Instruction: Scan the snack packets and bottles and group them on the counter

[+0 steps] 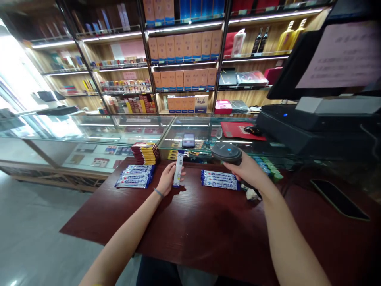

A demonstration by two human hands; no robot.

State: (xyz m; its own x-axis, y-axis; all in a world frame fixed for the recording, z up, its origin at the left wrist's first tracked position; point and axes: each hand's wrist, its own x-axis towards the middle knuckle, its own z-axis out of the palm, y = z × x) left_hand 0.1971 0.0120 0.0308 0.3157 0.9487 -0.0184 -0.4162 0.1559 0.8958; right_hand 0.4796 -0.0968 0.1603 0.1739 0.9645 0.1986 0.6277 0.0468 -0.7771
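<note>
My left hand (167, 179) is closed around a slim white-and-blue packet (178, 169), held upright above the dark red table (190, 226) with a barcode-like patch facing me. In my right hand (248, 171) is a black barcode scanner (226, 151) with a small blue light, its head pointing left toward the packet. Beneath the scanner lies a row of similar blue-and-white packets (219, 180). Left of my left hand sits another group of such packets (135, 176). My right fingers are partly hidden behind the scanner's handle.
A stack of dark red and yellow packs (145, 153) stands at the table's back left. At right lie a phone (339, 198) and several green-topped cylinders (272, 169). A monitor (297, 59) rises above a black machine (312, 127). Behind runs a glass display counter (143, 129).
</note>
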